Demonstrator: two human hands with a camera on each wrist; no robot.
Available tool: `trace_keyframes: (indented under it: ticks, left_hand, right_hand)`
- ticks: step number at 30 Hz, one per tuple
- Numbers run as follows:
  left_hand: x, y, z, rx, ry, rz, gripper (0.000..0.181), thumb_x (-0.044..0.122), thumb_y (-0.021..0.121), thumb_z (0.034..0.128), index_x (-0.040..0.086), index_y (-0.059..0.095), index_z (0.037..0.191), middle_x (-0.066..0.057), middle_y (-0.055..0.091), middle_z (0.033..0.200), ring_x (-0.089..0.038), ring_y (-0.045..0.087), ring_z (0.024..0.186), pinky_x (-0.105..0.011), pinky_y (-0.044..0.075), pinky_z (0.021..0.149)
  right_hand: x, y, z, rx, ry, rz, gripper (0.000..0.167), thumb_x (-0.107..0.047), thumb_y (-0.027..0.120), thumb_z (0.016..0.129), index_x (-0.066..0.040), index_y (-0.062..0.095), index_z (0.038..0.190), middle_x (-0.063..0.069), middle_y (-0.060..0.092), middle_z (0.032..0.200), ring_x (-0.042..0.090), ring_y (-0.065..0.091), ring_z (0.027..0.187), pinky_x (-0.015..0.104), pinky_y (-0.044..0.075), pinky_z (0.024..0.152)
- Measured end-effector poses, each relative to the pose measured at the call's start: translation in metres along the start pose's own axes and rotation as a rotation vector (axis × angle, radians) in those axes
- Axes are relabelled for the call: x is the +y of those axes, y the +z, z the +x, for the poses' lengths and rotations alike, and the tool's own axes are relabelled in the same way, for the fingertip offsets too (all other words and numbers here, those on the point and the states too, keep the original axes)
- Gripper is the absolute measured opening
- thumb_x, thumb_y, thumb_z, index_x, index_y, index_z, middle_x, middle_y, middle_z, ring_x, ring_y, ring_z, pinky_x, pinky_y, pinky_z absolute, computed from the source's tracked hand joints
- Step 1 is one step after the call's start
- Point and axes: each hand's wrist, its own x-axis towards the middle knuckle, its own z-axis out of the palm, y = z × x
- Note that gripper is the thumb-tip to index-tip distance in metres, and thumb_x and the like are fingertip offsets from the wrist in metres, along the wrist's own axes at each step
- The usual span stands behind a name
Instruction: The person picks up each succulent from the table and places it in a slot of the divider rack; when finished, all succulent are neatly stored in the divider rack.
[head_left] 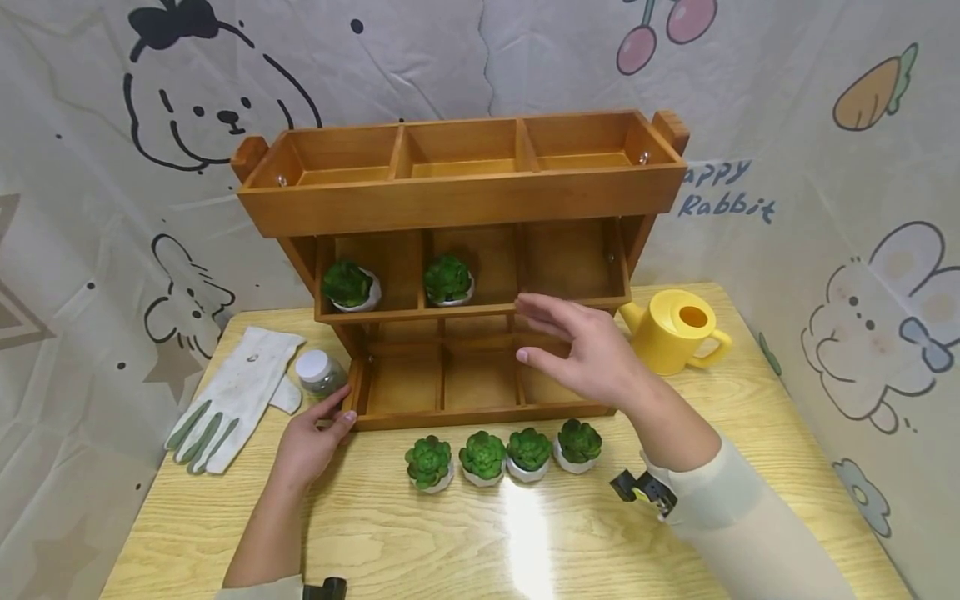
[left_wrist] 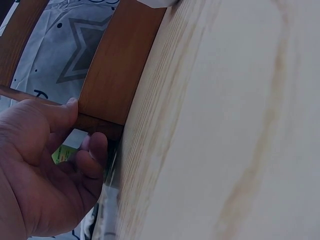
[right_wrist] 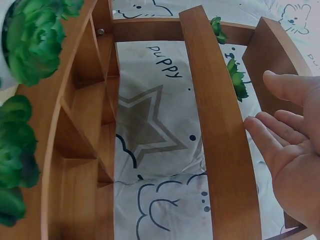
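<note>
A three-tier wooden planter shelf [head_left: 465, 204] stands on the table. My left hand [head_left: 311, 442] grips its lower left front corner; in the left wrist view the thumb and curled fingers [left_wrist: 97, 145] lie at the corner of the wood [left_wrist: 107, 95]. My right hand [head_left: 588, 354], its fingers extended and nothing held, hovers before the right part of the middle tier. Two potted succulents sit in that tier, one in the left compartment [head_left: 348, 285] and one in the middle [head_left: 448, 279]. Several more potted succulents [head_left: 483, 457] line up in front of the shelf.
A jar with a white lid [head_left: 313, 367] stands close to the left hand, beside white-and-green gloves [head_left: 243, 387]. To the right of the shelf is a yellow watering can [head_left: 667, 333]. A patterned cloth [head_left: 795, 167] hangs around the wooden table [head_left: 420, 550].
</note>
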Motion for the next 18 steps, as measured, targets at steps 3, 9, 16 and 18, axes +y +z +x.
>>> trace_keyframes:
  ticks: [3,9,16,18]
  left_hand:
    - [0.000,0.000,0.000,0.000,-0.001,-0.007,0.055,0.030,0.067,0.1032,0.019,0.052,0.155,-0.014,0.063,0.115,-0.023,0.069,0.097,-0.028,0.057,0.080]
    - [0.000,0.000,0.000,-0.003,-0.002,0.000,0.055,0.031,0.067,0.1034,0.020,0.052,0.155,-0.013,0.063,0.116,-0.023,0.069,0.098,-0.029,0.057,0.080]
    - [0.000,0.000,0.000,-0.005,-0.003,-0.006,0.055,0.030,0.067,0.1035,0.020,0.051,0.155,-0.013,0.062,0.115,-0.022,0.068,0.098,-0.029,0.058,0.081]
    - [0.000,0.000,0.000,-0.005,-0.001,-0.001,0.055,0.031,0.067,0.1035,0.019,0.051,0.155,-0.013,0.062,0.115,-0.022,0.069,0.097,-0.029,0.057,0.080]
  right_hand:
    - [0.002,0.002,-0.005,0.007,0.009,-0.009,0.063,-0.021,0.081,0.093,-0.009,0.054,0.150,0.005,0.061,0.145,0.021,0.065,0.124,0.036,0.053,0.101]
    - [0.014,0.012,-0.019,0.001,0.004,0.007,0.062,-0.017,0.083,0.091,-0.007,0.057,0.147,0.009,0.063,0.142,0.025,0.068,0.120,0.033,0.053,0.100]
    - [0.026,0.015,-0.031,-0.016,0.029,0.038,0.064,-0.017,0.083,0.090,-0.005,0.056,0.147,0.009,0.062,0.143,0.026,0.067,0.121,0.033,0.051,0.103]
    - [0.029,0.015,-0.034,-0.016,0.032,0.035,0.063,-0.017,0.084,0.090,-0.005,0.057,0.146,0.008,0.063,0.142,0.025,0.067,0.121,0.033,0.051,0.103]
